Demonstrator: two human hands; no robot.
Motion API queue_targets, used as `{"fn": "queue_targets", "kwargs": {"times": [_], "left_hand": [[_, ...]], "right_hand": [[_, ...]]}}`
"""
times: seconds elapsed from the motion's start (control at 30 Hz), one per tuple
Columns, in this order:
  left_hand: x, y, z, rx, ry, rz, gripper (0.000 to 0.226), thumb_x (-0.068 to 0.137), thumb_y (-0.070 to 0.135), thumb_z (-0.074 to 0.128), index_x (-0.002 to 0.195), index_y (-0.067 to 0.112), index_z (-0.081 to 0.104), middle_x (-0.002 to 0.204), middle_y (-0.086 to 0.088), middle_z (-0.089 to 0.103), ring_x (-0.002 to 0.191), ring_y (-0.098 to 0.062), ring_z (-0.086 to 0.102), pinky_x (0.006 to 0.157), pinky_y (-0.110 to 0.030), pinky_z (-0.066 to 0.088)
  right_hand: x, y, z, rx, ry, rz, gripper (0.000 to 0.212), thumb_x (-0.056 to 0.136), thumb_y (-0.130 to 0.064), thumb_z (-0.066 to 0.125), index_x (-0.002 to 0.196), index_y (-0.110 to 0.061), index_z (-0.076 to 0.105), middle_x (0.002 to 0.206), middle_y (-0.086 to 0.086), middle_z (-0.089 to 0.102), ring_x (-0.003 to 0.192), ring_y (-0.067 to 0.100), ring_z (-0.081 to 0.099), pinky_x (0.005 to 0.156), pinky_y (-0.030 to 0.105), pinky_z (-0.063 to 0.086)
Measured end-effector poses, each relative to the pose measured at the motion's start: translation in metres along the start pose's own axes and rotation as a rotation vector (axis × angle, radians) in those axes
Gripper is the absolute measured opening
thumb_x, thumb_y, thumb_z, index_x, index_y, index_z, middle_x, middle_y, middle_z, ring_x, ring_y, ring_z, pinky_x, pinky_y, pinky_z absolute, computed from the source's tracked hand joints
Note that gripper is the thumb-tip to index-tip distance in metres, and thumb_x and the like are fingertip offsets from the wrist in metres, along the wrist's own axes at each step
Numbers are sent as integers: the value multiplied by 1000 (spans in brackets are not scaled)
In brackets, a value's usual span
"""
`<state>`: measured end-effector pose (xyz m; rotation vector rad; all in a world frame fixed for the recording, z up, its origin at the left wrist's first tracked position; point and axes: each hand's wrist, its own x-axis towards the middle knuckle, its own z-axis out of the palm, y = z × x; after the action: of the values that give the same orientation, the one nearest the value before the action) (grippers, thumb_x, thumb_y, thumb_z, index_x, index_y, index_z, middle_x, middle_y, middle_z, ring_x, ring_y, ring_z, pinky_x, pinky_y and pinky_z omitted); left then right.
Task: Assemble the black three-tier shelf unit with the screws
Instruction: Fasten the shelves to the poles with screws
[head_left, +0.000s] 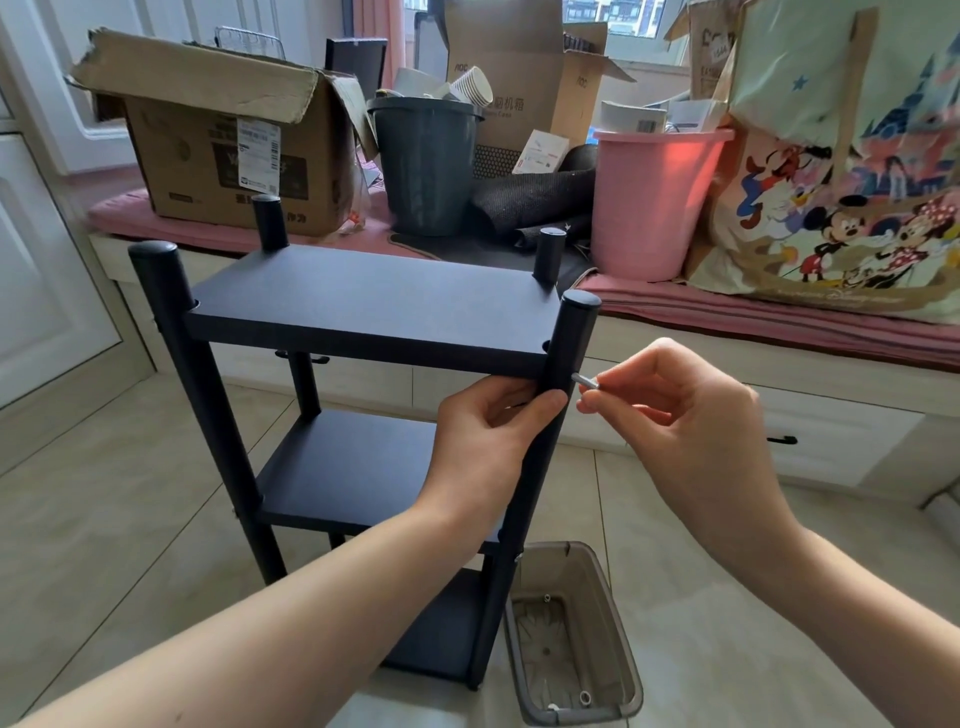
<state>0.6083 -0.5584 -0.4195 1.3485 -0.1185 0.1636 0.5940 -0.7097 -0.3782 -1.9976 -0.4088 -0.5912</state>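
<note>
Forearms fill the bottom of the view; below the right one a small plastic tray (571, 634) sits on the floor w/ a few bits of hardware. Left hand (488, 436) grips the front-right post (566, 348) just under the top shelf (374, 301), steadying it. Right hand (691, 415) pinches a screw (586, 382), long axis roughly horizontal, tip touching the post's right side. Screw lies left of the right hand, so prob. the next push goes leftward into the post.
</note>
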Motion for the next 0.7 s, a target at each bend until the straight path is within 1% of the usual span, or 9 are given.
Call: {"fn": "queue_targets", "kwargs": {"times": [0.1, 0.27, 0.37, 0.47, 0.6, 0.67, 0.7], "left_hand": [[1, 0, -1, 11, -10, -3, 11, 91, 21, 72, 92, 31, 75, 94, 12, 77, 94, -3, 72, 78, -14, 54], [1, 0, -2, 63, -28, -13, 9, 92, 28, 70, 94, 35, 74, 96, 16, 76, 95, 1, 70, 81, -19, 51], [0, -1, -3, 82, -40, -3, 10, 93, 30, 69, 94, 38, 73, 97, 19, 76, 96, 3, 69, 77, -15, 52], [0, -1, -4, 92, -47, 11, 12, 92, 27, 71, 94, 39, 73, 97, 19, 76, 96, 3, 69, 73, -9, 53], [1, -1, -5, 108, -62, 11, 13, 91, 24, 71, 96, 37, 73, 96, 18, 76, 95, 2, 70, 75, -11, 54], [0, 0, -6, 184, -66, 38, 11, 92, 27, 71, 97, 36, 73, 95, 19, 76, 94, 1, 69, 78, -14, 54], [-1, 1, -8, 306, -53, 106, 8, 93, 29, 70, 97, 36, 72, 94, 19, 75, 91, 1, 69, 77, -14, 54]], "right_hand": [[1, -1, 1, -66, 17, -38, 14, 79, -12, 80, 86, -12, 69, 78, -9, 72, 77, 5, 71, 73, 17, 56], [3, -2, 3, -123, 31, -64, 12, 80, -14, 80, 85, -11, 69, 78, -13, 71, 75, 1, 70, 72, 19, 57], [3, -3, 3, -125, 34, -80, 12, 80, -14, 80, 86, -12, 69, 77, -11, 71, 75, 2, 70, 72, 18, 56], [4, -4, 3, -143, 40, -87, 13, 80, -14, 80, 86, -9, 69, 78, -7, 72, 74, 4, 70, 73, 21, 57], [3, -6, 1, -263, 41, -181, 14, 79, -12, 80, 86, -4, 71, 77, -2, 72, 71, 7, 70, 73, 31, 59], [2, -7, 1, -320, 37, -248, 14, 80, -12, 80, 85, -3, 71, 78, -1, 73, 72, 10, 71, 72, 33, 61], [2, -7, 1, -332, 36, -264, 14, 80, -12, 80, 85, -3, 71, 78, -1, 72, 71, 9, 70, 71, 32, 61]]}}
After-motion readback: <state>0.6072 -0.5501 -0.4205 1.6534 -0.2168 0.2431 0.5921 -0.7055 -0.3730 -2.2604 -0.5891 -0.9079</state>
